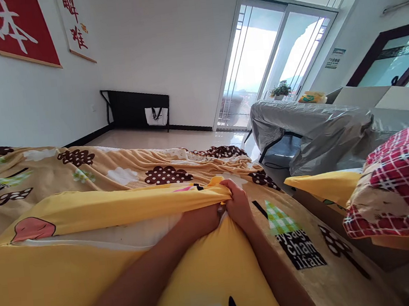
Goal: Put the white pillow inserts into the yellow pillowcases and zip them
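Observation:
A yellow pillowcase (75,278) with a white pillow (132,233) showing in its open side lies on a patterned tan blanket (92,167). My right hand (236,202) is closed on the pillowcase's far corner, fingers pinching the yellow fabric edge. My left hand (200,221) sits right beside it at the same corner, pushed into the opening. Its fingers are mostly hidden in the cloth, curled against the fabric by what looks like a zipper.
A red plaid pillow (401,186) lies at the right on another yellow cushion (325,186). Beyond stands a grey-covered table (315,127) with a potted plant (281,89). A black folded table (136,109) leans on the far wall by the glass doors (275,58).

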`<state>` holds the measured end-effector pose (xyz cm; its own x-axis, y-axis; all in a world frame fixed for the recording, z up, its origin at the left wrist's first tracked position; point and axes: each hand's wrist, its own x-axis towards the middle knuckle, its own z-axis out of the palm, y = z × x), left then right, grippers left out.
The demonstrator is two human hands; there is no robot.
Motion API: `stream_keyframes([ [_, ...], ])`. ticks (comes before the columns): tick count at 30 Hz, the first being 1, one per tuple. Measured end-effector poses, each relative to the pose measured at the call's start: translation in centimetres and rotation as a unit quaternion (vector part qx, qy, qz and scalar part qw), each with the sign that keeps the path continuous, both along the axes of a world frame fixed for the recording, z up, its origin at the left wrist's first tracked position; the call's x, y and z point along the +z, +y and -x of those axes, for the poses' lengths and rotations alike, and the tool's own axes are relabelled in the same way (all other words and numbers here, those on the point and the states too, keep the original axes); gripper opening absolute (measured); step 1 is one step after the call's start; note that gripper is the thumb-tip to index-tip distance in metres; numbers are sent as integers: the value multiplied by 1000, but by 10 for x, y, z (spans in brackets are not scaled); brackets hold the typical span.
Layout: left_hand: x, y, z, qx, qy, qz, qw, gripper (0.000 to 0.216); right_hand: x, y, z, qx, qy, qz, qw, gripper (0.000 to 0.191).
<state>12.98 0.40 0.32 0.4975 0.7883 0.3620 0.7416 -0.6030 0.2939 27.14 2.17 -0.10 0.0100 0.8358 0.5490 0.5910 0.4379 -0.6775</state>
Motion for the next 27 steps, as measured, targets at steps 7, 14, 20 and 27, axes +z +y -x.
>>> stream_keyframes([
  [7, 0, 4, 2, -35, -43, 26, 998, 39, 6, -2, -7, -50, -102, 70, 991, 40],
  [14, 1, 0, 11, -70, -39, 28, 996, 38, 9, -4, -6, -51, -179, 82, 979, 41],
  [20, 8, -5, 17, -64, 4, 97, 993, 33, 7, -3, -9, -39, -154, 54, 986, 43],
  [27, 2, 3, 17, -42, -130, 126, 983, 35, 12, -6, -7, -30, -109, 40, 993, 42],
])
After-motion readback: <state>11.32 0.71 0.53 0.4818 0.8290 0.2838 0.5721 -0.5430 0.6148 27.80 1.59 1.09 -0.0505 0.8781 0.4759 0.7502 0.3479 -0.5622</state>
